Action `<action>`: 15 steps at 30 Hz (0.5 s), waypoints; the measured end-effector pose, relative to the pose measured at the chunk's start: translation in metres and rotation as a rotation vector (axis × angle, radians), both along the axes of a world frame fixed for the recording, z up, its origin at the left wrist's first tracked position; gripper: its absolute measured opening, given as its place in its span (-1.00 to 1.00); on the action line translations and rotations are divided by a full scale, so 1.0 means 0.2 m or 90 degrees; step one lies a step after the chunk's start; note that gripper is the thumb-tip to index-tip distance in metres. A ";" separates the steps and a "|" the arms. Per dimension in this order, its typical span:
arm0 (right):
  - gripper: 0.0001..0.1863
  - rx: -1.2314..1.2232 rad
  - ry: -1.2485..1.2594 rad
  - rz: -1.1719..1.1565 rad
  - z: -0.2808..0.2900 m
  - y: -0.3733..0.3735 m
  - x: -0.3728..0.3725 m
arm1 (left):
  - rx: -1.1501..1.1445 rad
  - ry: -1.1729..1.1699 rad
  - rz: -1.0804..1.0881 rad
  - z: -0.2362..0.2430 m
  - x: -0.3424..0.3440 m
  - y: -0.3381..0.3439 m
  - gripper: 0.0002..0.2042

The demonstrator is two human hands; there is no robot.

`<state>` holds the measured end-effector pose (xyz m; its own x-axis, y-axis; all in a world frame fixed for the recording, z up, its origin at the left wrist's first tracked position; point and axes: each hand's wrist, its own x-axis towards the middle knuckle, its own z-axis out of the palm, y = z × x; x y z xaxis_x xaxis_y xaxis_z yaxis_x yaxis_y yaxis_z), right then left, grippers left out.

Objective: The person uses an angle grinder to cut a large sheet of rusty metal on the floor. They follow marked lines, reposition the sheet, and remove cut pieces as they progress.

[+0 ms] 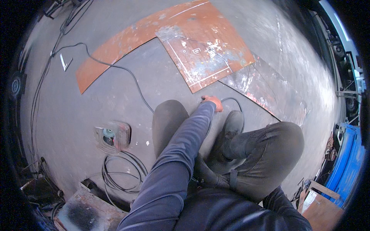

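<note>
The step in hand looks like low work at floor level beside the brown sheet (210,63), which lies flat on the floor (127,92) just ahead of the left hand (212,103), partly over a grey plate (269,86). That hand is reached forward near the sheet's closest corner, its fingers looking bent together; I cannot tell whether they grip anything or touch the sheet. A black cable (233,98) curves from beside it toward the boot (233,125), and whether the hand holds its end is hidden. The right hand is out of sight beyond its sleeve (283,208), so its state cannot be told. The next move probably calls for a steady left hand at that edge, with the cable kept free of the boot.
</note>
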<state>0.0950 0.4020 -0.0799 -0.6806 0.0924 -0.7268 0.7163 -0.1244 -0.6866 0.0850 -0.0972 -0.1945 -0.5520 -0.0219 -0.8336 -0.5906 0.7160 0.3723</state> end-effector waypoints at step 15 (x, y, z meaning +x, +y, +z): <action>-0.37 0.533 0.483 0.621 0.28 -1.10 -1.11 | -0.231 0.359 0.749 0.38 0.15 -0.56 -0.27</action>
